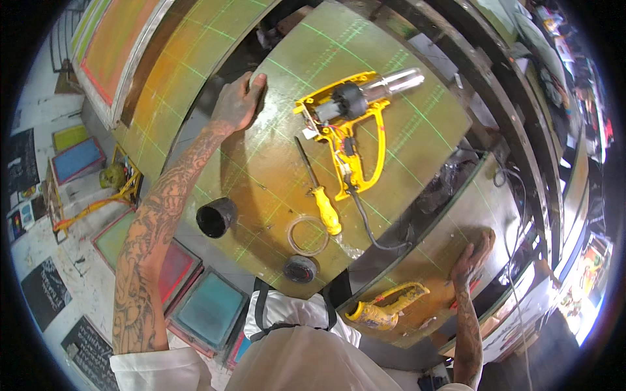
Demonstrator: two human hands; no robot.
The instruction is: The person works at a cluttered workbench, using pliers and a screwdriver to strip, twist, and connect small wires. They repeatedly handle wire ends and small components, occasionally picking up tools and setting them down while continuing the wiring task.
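Observation:
An opened yellow heat gun (345,133) lies on the greenish board, its metal nozzle pointing to the far right and its motor and wiring bared. Beside its handle is a screwdriver (323,202) with a yellow grip. My left hand (238,104) is closed round the board's (261,163) far left edge, thumb on top, fingertips hidden. On a second board (482,202) at the right rests my right hand (474,255), fingers stretched and holding nothing that I can see. Near it lies the loose yellow shell half (388,309). A red object (454,304) shows beside my right forearm.
A black cup-like tube (216,217), a clear ring (308,235) and a dark round cap (300,268) sit on the near part of the board. The gun's cord (365,225) runs over its edge. Framed screens (210,306) stand lower left; dark rails (486,81) curve along the right.

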